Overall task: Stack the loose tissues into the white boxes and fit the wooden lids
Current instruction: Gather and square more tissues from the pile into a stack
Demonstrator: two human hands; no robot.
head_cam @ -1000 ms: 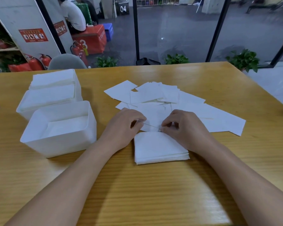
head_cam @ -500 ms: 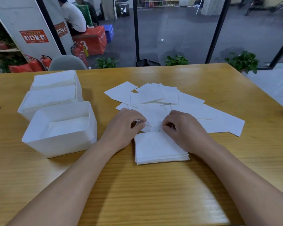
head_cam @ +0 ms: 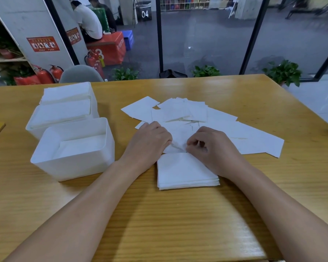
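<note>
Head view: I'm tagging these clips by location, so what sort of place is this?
Probably an office or shared workspace: a wooden table stands at a glass partition, with fire extinguishers and potted plants along an open grey-floored hall beyond.

Three white boxes (head_cam: 72, 148), one neat tissue stack (head_cam: 186, 173), two hands (head_cam: 148, 142)

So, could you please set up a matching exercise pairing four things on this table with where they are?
Things:
1. neat squared stack of white tissues
2. nearest white plastic box
3. loose spread of white tissues
4. grey rounded chair back

Places:
A. behind the table's far edge
B. left of the left hand
C. nearest the person, between the forearms
D. beyond the right hand

Pairs: 1-C, 2-B, 3-D, 4-A
</note>
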